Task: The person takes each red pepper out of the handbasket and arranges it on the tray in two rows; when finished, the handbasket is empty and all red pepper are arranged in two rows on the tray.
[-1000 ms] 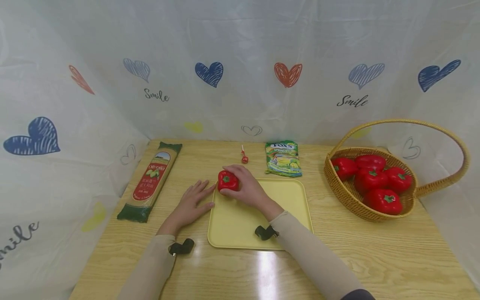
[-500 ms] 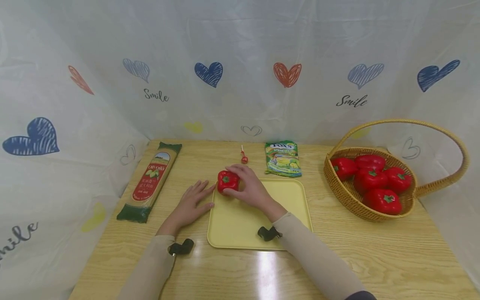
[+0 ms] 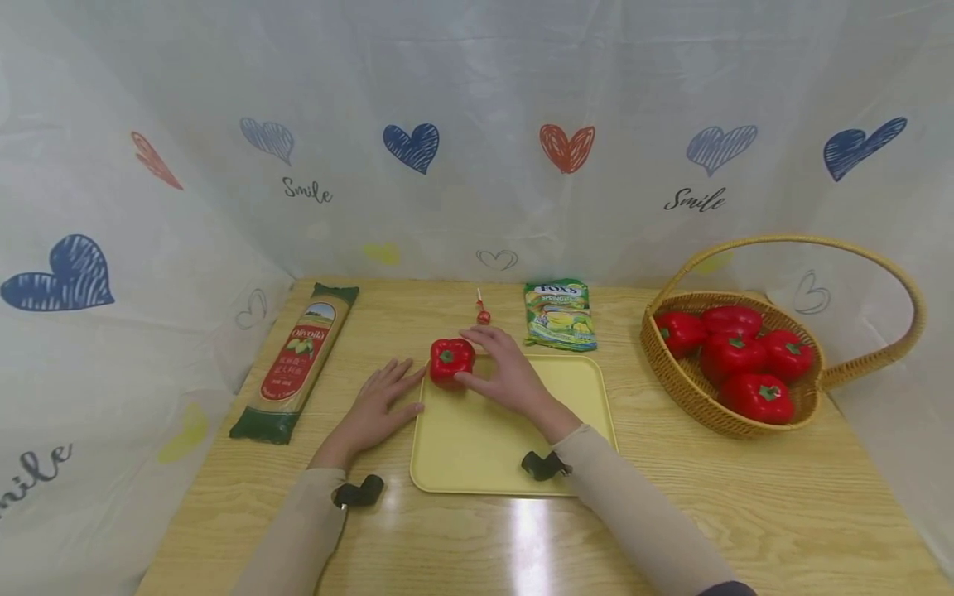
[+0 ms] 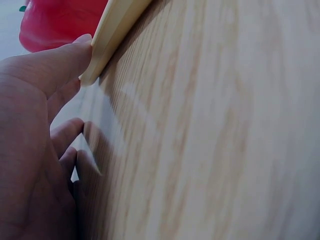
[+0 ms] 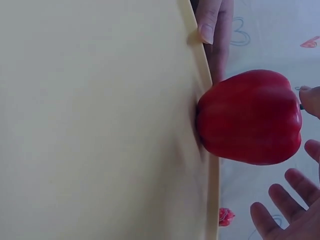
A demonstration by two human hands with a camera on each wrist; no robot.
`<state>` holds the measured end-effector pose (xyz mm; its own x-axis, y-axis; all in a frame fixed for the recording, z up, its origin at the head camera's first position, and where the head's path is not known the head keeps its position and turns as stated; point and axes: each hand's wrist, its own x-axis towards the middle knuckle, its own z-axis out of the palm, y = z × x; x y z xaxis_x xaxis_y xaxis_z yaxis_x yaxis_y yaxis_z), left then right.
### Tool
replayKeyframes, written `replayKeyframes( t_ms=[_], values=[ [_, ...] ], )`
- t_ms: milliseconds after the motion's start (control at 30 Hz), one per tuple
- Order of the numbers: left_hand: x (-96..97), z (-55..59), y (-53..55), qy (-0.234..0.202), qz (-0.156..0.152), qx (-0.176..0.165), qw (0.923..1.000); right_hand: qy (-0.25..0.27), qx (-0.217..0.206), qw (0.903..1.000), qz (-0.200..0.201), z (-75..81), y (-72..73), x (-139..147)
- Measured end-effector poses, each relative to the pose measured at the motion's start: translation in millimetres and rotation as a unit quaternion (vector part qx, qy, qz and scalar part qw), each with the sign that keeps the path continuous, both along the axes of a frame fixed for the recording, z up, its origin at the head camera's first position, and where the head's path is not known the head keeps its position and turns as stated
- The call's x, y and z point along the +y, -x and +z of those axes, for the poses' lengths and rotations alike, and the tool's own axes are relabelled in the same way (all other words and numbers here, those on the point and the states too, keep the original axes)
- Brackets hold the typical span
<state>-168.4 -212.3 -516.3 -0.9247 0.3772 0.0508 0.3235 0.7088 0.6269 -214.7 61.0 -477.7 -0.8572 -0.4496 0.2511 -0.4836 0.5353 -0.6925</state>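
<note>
A red bell pepper [image 3: 450, 361] stands upright, stem up, in the far left corner of the yellow tray [image 3: 514, 443]. Just right of it is my right hand [image 3: 507, 372]; in the right wrist view, spread fingers [image 5: 287, 192] show a gap between them and the pepper [image 5: 250, 117]. My left hand [image 3: 378, 407] lies at the tray's left side with straight fingers. In the left wrist view, the thumb and a finger of that left hand [image 4: 35, 120] touch the tray's edge [image 4: 107, 42].
At the right, a wicker basket [image 3: 681, 396] with a tall handle holds several red bell peppers. A spaghetti pack [image 3: 298, 364] lies at the left. Behind the tray are a red lollipop [image 3: 484, 316] and a green candy bag [image 3: 561, 314]. A printed curtain [image 3: 477, 66] borders the table.
My right hand has let go of the pepper and drawn back slightly to the right, its fingers opening. The pepper stays in the tray's corner. My left hand keeps its place.
</note>
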Motion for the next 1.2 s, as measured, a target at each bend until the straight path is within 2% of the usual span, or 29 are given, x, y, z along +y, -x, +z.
replayKeyframes(
  t_ms=[933,1200],
  values=[
    [-0.5,-0.7,-0.1,-0.005,-0.003,-0.001,1.0,0.001,-0.027,0.9995,-0.015,4.9,-16.6,35.4],
    [0.1,0.3,-0.3,-0.003,0.001,-0.003,1.0,-0.004,-0.022,0.9995,-0.021,4.4,-18.6,47.1]
  ],
)
